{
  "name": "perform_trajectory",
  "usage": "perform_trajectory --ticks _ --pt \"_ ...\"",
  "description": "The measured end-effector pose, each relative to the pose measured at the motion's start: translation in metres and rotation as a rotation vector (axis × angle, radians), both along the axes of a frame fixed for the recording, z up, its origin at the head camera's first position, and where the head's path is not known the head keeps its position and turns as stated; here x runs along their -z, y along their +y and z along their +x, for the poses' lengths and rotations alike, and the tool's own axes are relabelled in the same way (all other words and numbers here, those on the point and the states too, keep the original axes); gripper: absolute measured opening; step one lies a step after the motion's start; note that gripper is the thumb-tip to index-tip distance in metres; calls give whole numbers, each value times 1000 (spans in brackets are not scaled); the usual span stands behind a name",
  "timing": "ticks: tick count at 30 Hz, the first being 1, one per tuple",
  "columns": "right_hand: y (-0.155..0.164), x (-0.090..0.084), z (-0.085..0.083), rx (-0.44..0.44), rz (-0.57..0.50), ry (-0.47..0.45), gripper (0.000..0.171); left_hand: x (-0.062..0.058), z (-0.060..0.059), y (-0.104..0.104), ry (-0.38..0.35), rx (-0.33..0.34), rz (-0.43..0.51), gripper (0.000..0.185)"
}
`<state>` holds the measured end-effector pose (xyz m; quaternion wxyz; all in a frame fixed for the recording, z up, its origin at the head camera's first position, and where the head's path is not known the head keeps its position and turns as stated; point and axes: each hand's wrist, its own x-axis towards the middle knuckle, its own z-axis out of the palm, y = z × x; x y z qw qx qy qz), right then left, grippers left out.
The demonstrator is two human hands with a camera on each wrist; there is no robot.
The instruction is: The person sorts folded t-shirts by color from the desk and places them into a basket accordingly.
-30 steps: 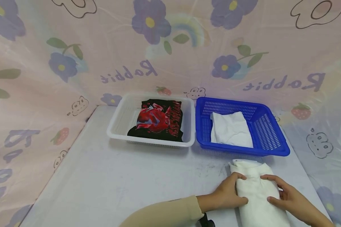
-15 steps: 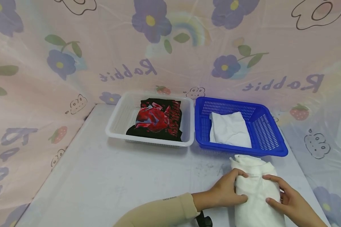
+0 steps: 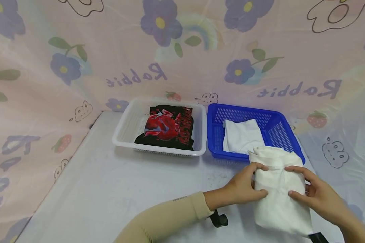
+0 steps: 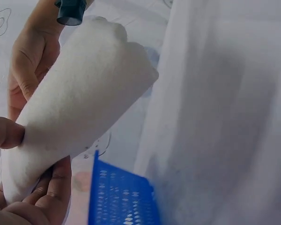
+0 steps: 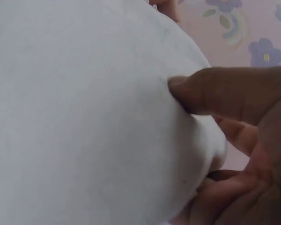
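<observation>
In the head view I hold a thick folded white garment (image 3: 281,206) off the table, its near end raised and its far end overlapping the blue basket's front rim. My left hand (image 3: 240,189) grips its left side, thumb on top; my right hand (image 3: 323,195) grips the right side likewise. The left wrist view shows the rolled bulk of the garment (image 4: 79,98) with left fingers (image 4: 58,187) curled underneath. In the right wrist view, the thumb (image 5: 225,91) presses on the white cloth, fingers beneath the edge.
The blue basket (image 3: 288,138) stands at the back right, with a folded white cloth (image 3: 241,136) inside. Beside it on the left, a white basket (image 3: 158,149) holds a folded black garment (image 3: 167,126) with a red print. A patterned curtain (image 3: 185,77) hangs behind the table (image 3: 124,192).
Both hands have lifted the folded white garment off the table and carried it forward, toward the blue basket. Both baskets stay in place.
</observation>
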<state>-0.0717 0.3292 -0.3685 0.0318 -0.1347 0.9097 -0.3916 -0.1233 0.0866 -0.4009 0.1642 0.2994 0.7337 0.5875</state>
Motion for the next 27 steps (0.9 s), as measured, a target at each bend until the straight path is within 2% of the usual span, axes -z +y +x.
perform_trajectory --ticks 3,6,9,12,16,20,27 --pt "-3 -18 -15 23 49 0 69 -15 -13 -4 5 -15 16 58" --pt "-5 -34 -34 7 48 19 68 -30 -28 -7 -15 -28 35 58" --pt "-8 -49 -55 -3 44 35 67 -44 -47 -11 -29 -27 62 59" --pt "-15 -63 -77 8 57 35 65 -52 -69 -17 2 -11 79 59" --pt "-22 -75 -104 44 70 -18 64 -57 -98 -21 37 12 73 58" --pt "-29 -80 -125 89 103 -52 65 -57 -121 -24 53 9 44 58" --pt "-36 -82 -153 155 120 -16 61 -59 -153 -26 77 -43 -50 59"
